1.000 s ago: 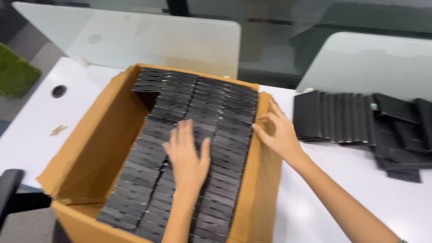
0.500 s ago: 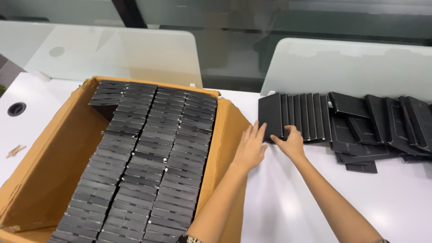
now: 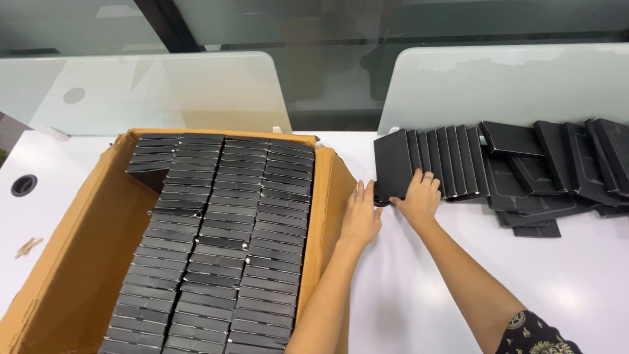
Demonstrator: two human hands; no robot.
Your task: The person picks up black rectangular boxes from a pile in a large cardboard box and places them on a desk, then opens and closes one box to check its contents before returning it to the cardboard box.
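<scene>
A brown cardboard carton stands on the white table, packed with rows of flat black boxes on edge. To its right, a fanned stack of flat black boxes lies on the table. My left hand rests flat on the table beside the carton's right wall, fingertips at the lower left corner of the nearest black box. My right hand lies on the front edge of that same box, fingers spread over it. Neither hand has the box lifted.
More black boxes lie scattered at the far right. Frosted divider panels stand along the table's back edge. A round cable hole and a small wooden scrap are at the left.
Both hands have left the carton and moved right to the fanned stack on the table. The view has shifted right with them.
</scene>
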